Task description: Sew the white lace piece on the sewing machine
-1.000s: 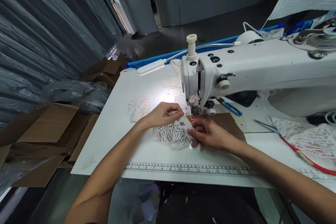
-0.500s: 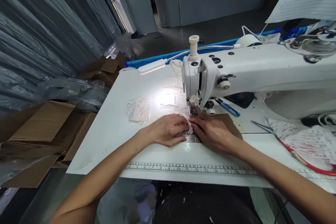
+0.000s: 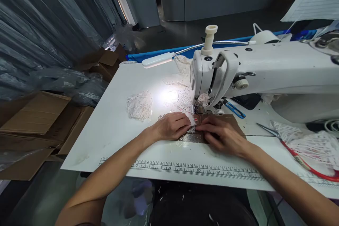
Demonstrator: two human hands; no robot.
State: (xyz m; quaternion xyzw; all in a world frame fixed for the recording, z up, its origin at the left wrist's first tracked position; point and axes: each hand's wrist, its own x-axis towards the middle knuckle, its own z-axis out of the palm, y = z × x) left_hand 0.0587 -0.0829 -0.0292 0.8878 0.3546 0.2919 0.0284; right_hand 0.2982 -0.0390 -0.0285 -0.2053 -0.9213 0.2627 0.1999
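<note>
My left hand (image 3: pixel 173 126), fingers bent and closed, holds white lace (image 3: pixel 192 128) just in front of the sewing machine's (image 3: pixel 201 74) needle area. My right hand (image 3: pixel 225 135) lies to the right of the lace over a brown plate (image 3: pixel 233 123). One fingertip is at the lace's edge, while the thumb stands apart from it. A small red spot (image 3: pixel 196 119) shows beside the lace. More lace (image 3: pixel 184 100) lies behind my left hand, and a separate lace piece (image 3: pixel 139 106) rests farther left.
Blue thread snips (image 3: pixel 234 108) lie under the machine arm. To the right are scissors (image 3: pixel 267 129) and a heap of white lace (image 3: pixel 312 141) by a red band. A printed ruler (image 3: pixel 185 167) runs along the front edge. Cardboard boxes (image 3: pixel 39 113) stand left; a lamp (image 3: pixel 158 60) hangs behind.
My right hand has drawn a little to the right, away from the lace, uncovering the red spot and more of the brown plate. My left hand stays at the lace. The view has shifted slightly.
</note>
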